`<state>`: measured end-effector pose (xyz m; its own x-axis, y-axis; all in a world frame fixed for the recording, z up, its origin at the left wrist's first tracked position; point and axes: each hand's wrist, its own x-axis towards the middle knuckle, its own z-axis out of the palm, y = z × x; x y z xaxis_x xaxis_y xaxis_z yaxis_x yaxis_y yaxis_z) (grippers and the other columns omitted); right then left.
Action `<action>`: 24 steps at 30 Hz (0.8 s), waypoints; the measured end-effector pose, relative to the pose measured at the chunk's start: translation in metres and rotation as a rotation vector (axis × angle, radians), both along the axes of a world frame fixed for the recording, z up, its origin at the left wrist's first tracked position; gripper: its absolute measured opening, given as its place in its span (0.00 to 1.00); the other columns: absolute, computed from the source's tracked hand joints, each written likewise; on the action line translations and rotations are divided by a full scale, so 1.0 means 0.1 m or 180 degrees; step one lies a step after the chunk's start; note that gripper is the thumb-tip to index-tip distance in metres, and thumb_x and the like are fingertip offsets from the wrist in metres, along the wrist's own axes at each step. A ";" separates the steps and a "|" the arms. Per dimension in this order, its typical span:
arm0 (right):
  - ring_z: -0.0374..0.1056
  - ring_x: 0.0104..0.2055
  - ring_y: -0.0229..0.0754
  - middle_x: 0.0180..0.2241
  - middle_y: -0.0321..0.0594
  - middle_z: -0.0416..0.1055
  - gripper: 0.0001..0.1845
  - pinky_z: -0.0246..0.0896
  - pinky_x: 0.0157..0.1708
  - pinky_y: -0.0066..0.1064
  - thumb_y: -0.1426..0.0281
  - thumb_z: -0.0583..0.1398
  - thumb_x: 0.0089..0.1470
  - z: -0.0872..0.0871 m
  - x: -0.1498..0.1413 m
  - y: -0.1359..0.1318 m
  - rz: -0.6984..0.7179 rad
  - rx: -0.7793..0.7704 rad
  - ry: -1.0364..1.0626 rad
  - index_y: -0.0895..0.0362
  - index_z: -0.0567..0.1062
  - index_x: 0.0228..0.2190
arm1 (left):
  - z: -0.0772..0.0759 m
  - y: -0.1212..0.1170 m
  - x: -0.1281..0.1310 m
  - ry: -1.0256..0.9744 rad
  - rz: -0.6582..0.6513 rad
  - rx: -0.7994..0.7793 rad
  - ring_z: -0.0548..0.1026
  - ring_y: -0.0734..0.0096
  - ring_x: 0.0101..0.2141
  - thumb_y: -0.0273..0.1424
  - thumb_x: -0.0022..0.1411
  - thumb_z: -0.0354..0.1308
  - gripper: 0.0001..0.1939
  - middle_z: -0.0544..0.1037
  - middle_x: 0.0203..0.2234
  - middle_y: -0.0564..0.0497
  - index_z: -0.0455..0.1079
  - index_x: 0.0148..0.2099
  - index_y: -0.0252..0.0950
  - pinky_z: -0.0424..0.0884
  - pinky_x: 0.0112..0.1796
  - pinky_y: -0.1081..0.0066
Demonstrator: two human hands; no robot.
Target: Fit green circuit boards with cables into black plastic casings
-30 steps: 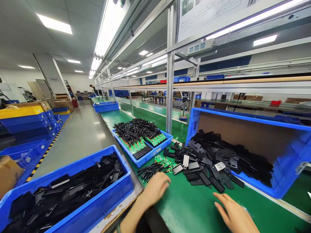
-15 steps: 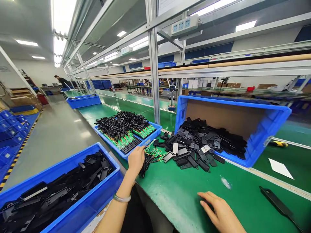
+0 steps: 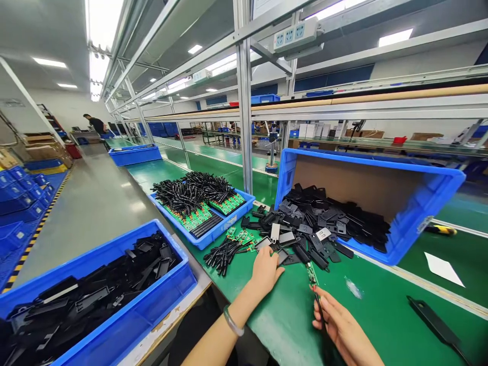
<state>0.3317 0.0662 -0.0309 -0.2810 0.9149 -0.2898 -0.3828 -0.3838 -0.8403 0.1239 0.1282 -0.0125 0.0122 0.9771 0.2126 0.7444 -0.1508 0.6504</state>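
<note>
My right hand (image 3: 335,317) pinches the black cable of a small green circuit board (image 3: 311,274), whose board end points up and away over the bench. My left hand (image 3: 266,272) reaches to the near edge of a heap of black plastic housings (image 3: 305,229). Its fingertips are at an open-faced housing (image 3: 282,255), with the thumb held apart; whether they touch it is hard to see. Left of that hand lies a loose bunch of circuit boards (image 3: 242,236) with black cables (image 3: 221,256).
A blue tray (image 3: 206,241) of cabled boards stands behind the bunch. A tipped blue crate (image 3: 444,188) spills housings rightward. Another blue bin (image 3: 168,284) of black parts is at left. A black cabled device (image 3: 432,320), paper (image 3: 444,268) and clear plastic scrap (image 3: 354,287) lie right.
My left hand has moved right from the loose boards to the housings. My right hand, empty before, now holds a cabled circuit board. The loose cables have spread out.
</note>
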 end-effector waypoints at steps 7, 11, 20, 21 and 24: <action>0.51 0.19 0.31 0.22 0.30 0.59 0.32 0.48 0.19 0.25 0.47 0.64 0.45 0.15 -0.05 -0.05 0.0105 0.0738 -0.1101 0.60 0.72 0.43 | -0.11 -0.25 -0.07 -0.1687 0.0377 -0.0300 0.65 0.67 0.34 0.26 0.52 0.57 0.09 0.65 0.32 0.52 0.63 0.37 0.37 0.63 0.43 0.61; 0.53 0.20 0.32 0.22 0.32 0.60 0.28 0.49 0.20 0.26 0.51 0.64 0.46 0.21 -0.09 -0.09 0.0355 0.0919 -0.1162 0.60 0.74 0.40 | -0.11 -0.53 0.10 -0.3073 0.0122 -0.1122 0.64 0.75 0.25 0.32 0.48 0.61 0.15 0.65 0.28 0.52 0.64 0.37 0.33 0.65 0.29 0.71; 0.59 0.20 0.36 0.21 0.36 0.66 0.24 0.56 0.17 0.24 0.51 0.63 0.45 0.14 -0.12 -0.11 -0.0047 0.1086 -0.1468 0.59 0.74 0.33 | -0.02 -0.98 0.38 -0.5603 0.0133 -0.1569 0.72 0.70 0.34 0.38 0.52 0.66 0.18 0.74 0.33 0.43 0.72 0.38 0.27 0.70 0.37 0.72; 0.58 0.20 0.35 0.21 0.35 0.65 0.23 0.57 0.17 0.25 0.51 0.63 0.46 0.15 -0.11 -0.13 -0.0055 0.1148 -0.1515 0.59 0.74 0.33 | -0.02 -1.00 0.37 -0.5579 0.0041 -0.1414 0.72 0.69 0.36 0.35 0.52 0.66 0.17 0.75 0.34 0.43 0.72 0.40 0.27 0.69 0.40 0.72; 0.58 0.19 0.36 0.21 0.35 0.64 0.20 0.57 0.16 0.25 0.52 0.62 0.48 0.18 -0.09 -0.17 -0.0007 0.1376 -0.1637 0.57 0.75 0.33 | -0.02 -1.04 0.33 -0.5450 -0.0121 -0.1060 0.72 0.63 0.44 0.30 0.50 0.68 0.22 0.74 0.41 0.43 0.69 0.47 0.32 0.67 0.45 0.69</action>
